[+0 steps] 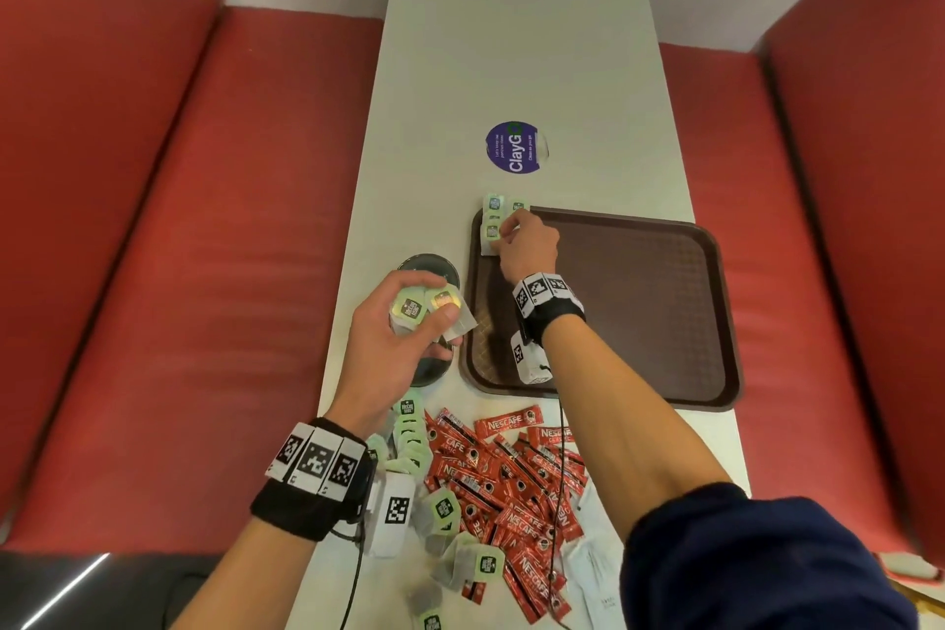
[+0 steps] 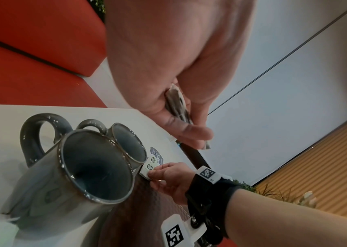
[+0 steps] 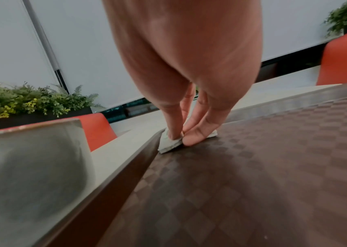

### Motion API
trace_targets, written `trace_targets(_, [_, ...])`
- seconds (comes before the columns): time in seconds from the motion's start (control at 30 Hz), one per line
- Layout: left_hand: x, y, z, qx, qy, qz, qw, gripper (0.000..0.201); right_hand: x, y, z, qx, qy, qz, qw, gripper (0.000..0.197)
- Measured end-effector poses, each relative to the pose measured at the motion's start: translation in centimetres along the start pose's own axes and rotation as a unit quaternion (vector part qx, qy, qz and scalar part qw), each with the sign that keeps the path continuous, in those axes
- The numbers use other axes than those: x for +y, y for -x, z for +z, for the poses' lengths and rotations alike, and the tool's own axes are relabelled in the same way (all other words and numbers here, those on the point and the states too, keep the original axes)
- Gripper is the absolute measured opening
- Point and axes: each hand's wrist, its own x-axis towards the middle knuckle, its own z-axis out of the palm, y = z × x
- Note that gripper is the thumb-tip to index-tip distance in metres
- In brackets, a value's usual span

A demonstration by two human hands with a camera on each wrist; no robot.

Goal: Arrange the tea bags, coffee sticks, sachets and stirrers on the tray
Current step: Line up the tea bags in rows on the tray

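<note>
Red bench seats flank a long white table. A brown tray with a chequered floor lies on the table's right half, just beyond a loose heap of supplies at the near edge: red coffee sticks, green-labelled loose tea bags and white sachets that lie partly under the right forearm. Two grey mugs stand side by side just left of the tray, touching each other. A round blue sticker sits on the table beyond the tray.

The right hand reaches to the tray's far left corner, where its thumb and fingertips pinch a placed tea bag lying flat on the tray floor against the rim. Further corner tea bags rest in that same corner, some leaning on or over the rim.

The left hand hovers above the mugs, fingers and thumb curled round a small bunch of held tea bags, their green and orange labels facing upward. Both wrists carry black bands with square printed markers.
</note>
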Motion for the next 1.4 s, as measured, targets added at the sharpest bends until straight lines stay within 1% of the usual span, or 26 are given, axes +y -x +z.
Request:
trace_targets(0.07, [0.0,0.0,-0.1,0.001,0.001,0.002,1.0,0.03,-0.1,0.3,0.2,0.0,0.02,-0.009,1.0,0.02])
trace_targets(0.13, [0.4,0.1,-0.2,0.005,-0.005,0.004,1.0,0.034,-0.2,0.9,0.0,0.007,0.03,-0.023,0.999,0.011])
trace_targets(0.17, [0.6,0.1,-0.2,0.007,-0.005,0.002,1.0,0.036,-0.4,1.4,-0.3,0.011,0.025,-0.029,0.999,0.006])
trace_targets(0.2, [0.7,0.1,-0.2,0.008,-0.006,0.001,1.0,0.037,-0.6,1.9,-0.8,0.019,0.013,-0.038,0.999,0.005])
trace_targets(0.3, [1.0,0.1,-0.4,0.015,-0.03,-0.008,0.999,0.035,-1.4,5.0,-3.0,0.034,-0.046,-0.083,0.995,0.018])
trace_targets(0.33, [1.2,0.2,-0.4,0.015,-0.036,-0.012,0.999,0.034,-1.7,6.7,-4.1,0.024,-0.08,-0.095,0.992,0.022])
trace_targets(0.4, [1.6,0.4,-0.2,0.008,-0.037,-0.016,0.999,0.033,-2.4,10.7,-6.6,-0.027,-0.168,-0.101,0.98,0.027])
trace_targets(0.47, [2.2,0.8,-0.1,0.0,-0.042,-0.014,0.999,0.031,-2.6,14.9,-8.6,-0.094,-0.232,-0.105,0.962,0.028])
trace_targets(0.53, [2.5,1.0,0.0,-0.005,-0.044,-0.011,0.999,0.03,-2.2,18.2,-9.9,-0.139,-0.277,-0.104,0.945,0.026])
trace_targets(0.6, [2.8,1.4,0.2,-0.011,-0.05,-0.006,0.999,0.03,-1.5,20.6,-10.6,-0.15,-0.293,-0.109,0.938,0.025])
trace_targets(0.77, [3.1,2.6,1.0,-0.033,-0.064,-0.01,0.997,0.029,0.2,22.9,-10.5,-0.108,-0.309,-0.111,0.938,0.024])
trace_targets(0.87, [3.0,3.1,1.3,-0.037,-0.079,-0.005,0.996,0.028,0.7,23.2,-10.6,-0.093,-0.293,-0.116,0.945,0.02])
trace_targets(1.0, [2.8,3.3,1.5,-0.034,-0.07,-0.012,0.997,0.033,1.3,23.0,-11.1,-0.087,-0.284,-0.126,0.947,0.017])
trace_targets(1.07, [2.6,3.3,1.5,-0.031,-0.041,-0.028,0.998,0.036,1.7,22.0,-11.5,-0.051,-0.282,-0.113,0.951,0.016])
trace_targets(1.17, [2.3,3.3,1.4,-0.031,0.009,-0.046,0.998,0.037,2.5,18.9,-11.8,0.027,-0.266,-0.08,0.96,0.015])
trace_targets(1.23, [2.1,3.3,1.2,-0.034,0.019,-0.052,0.998,0.037,2.9,16.0,-11.5,0.06,-0.247,-0.059,0.965,0.016])
trace_targets(1.33, [2.0,3.4,1.0,-0.042,0.028,-0.056,0.997,0.035,3.4,11.3,-10.2,0.07,-0.202,-0.031,0.976,0.017])
trace_targets(1.4, [1.9,3.4,1.1,-0.046,0.025,-0.051,0.997,0.036,3.7,8.2,-8.9,0.061,-0.171,-0.018,0.983,0.016])
